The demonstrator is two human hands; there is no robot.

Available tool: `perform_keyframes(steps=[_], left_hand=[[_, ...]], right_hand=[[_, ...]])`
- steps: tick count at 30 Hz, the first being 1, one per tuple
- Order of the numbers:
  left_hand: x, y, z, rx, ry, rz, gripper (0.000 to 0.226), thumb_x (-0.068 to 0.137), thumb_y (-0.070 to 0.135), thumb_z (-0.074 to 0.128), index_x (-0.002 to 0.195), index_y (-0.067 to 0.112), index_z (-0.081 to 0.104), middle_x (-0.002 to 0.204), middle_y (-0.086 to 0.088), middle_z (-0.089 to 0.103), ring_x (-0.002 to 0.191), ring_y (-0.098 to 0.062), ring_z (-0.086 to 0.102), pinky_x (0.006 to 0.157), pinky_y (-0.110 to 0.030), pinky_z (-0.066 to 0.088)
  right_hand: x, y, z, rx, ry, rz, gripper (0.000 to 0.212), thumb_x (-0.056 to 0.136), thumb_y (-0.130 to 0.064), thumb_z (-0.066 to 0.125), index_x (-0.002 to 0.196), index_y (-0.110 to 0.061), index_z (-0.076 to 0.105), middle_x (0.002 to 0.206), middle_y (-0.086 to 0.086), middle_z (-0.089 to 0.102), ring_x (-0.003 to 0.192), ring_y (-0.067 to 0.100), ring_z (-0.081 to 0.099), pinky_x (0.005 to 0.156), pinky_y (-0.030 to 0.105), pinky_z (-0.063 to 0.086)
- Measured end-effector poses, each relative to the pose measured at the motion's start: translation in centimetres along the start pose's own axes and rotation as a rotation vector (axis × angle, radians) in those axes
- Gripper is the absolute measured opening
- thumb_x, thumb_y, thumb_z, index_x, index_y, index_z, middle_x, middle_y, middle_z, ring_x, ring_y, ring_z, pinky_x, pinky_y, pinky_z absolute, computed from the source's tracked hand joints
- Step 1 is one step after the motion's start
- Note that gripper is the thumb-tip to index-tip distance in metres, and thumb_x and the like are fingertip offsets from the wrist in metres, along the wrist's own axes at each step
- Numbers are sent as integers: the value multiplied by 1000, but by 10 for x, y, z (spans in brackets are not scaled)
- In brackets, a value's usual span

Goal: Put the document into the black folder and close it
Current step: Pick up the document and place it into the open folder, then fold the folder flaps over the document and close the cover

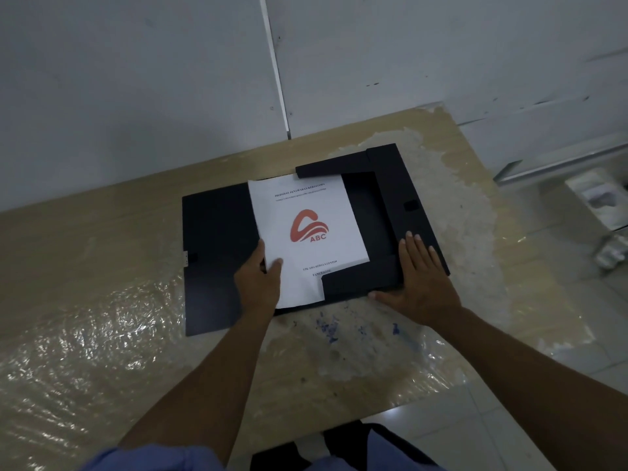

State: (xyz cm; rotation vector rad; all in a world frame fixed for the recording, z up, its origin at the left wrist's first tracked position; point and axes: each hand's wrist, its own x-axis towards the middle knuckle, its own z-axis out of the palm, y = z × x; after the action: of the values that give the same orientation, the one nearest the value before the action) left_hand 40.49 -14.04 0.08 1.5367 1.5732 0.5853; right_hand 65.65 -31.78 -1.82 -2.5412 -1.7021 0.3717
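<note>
The black folder (217, 253) lies open and flat on the table. A white document (306, 198) with a red ABC logo rests on its right half. Its top right corner sits under the folder's upper flap and its lower right part under the bottom flap. My left hand (258, 283) pinches the document's lower left edge, thumb on top. Fingers spread, my right hand (418, 277) presses flat on the folder's lower right flap.
The table (102, 266) is light wood under wrinkled clear plastic film, with blue paint specks near its front edge. A grey wall stands close behind. Off the table's right side, white objects (608, 212) lie on the floor.
</note>
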Motion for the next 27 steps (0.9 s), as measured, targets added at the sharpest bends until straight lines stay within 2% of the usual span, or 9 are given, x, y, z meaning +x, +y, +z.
perform_keyframes(steps=[3, 7, 11, 15, 18, 21, 22, 25, 27], left_hand=[[0, 9, 12, 42, -36, 52, 52, 94, 11, 69, 144, 8, 55, 128, -14, 71, 100, -11, 62, 92, -21, 47], [1, 20, 32, 55, -87, 98, 48, 94, 9, 66, 141, 13, 60, 121, 0, 72, 97, -6, 64, 78, -1, 44], [6, 30, 49, 58, -53, 40, 44, 98, 11, 60, 142, 14, 60, 109, 0, 73, 94, -13, 67, 85, -18, 49], [11, 36, 59, 44, -96, 18, 38, 97, 6, 60, 133, 15, 66, 124, -5, 73, 103, -8, 63, 84, 0, 43], [12, 45, 71, 42, -172, -4, 38, 97, 8, 61, 135, 16, 65, 134, -3, 68, 115, -7, 61, 99, -11, 41], [14, 51, 80, 52, -181, -24, 39, 99, 10, 61, 137, 15, 63, 137, -3, 67, 107, -3, 56, 92, -3, 39], [14, 52, 81, 72, -180, -19, 38, 100, 12, 60, 138, 16, 62, 138, -4, 66, 106, -3, 55, 92, -5, 39], [15, 49, 77, 163, -202, 21, 38, 102, 21, 57, 139, 21, 61, 140, -7, 63, 114, -9, 58, 99, -18, 42], [14, 44, 72, 215, -187, 34, 41, 102, 28, 57, 142, 22, 59, 140, -12, 60, 120, -21, 61, 106, -29, 47]], right_hand=[[0, 1, 0, 22, 18, -10, 126, 78, -90, 42, 161, 0, 12, 171, 17, 9, 159, 32, 9, 129, 46, 8], [-2, 8, -1, 51, 30, -45, 121, 80, -87, 39, 159, 2, 20, 169, 20, 16, 158, 33, 15, 128, 51, 20], [-3, 14, 0, 55, 26, -68, 114, 86, -80, 46, 160, 2, 17, 170, 19, 13, 159, 32, 11, 129, 49, 17], [-3, 13, 0, 48, 33, -73, 112, 87, -76, 50, 160, 1, 16, 170, 19, 13, 159, 32, 10, 130, 48, 15], [-4, 13, 0, 57, 37, -70, 112, 87, -77, 50, 160, 2, 17, 170, 19, 15, 159, 33, 12, 129, 49, 17], [-3, 13, 2, 49, 26, -58, 113, 86, -77, 51, 160, 1, 15, 170, 19, 13, 159, 32, 11, 130, 48, 16], [-3, 13, 2, 46, 25, -55, 114, 86, -78, 51, 160, 1, 15, 171, 18, 12, 159, 32, 10, 130, 48, 16], [-4, 13, 3, 40, 36, -56, 113, 87, -78, 50, 160, 1, 16, 170, 18, 13, 159, 32, 12, 129, 48, 17], [-4, 13, 3, 30, 37, -57, 113, 87, -79, 48, 160, 2, 17, 170, 19, 15, 159, 32, 13, 129, 48, 18]])
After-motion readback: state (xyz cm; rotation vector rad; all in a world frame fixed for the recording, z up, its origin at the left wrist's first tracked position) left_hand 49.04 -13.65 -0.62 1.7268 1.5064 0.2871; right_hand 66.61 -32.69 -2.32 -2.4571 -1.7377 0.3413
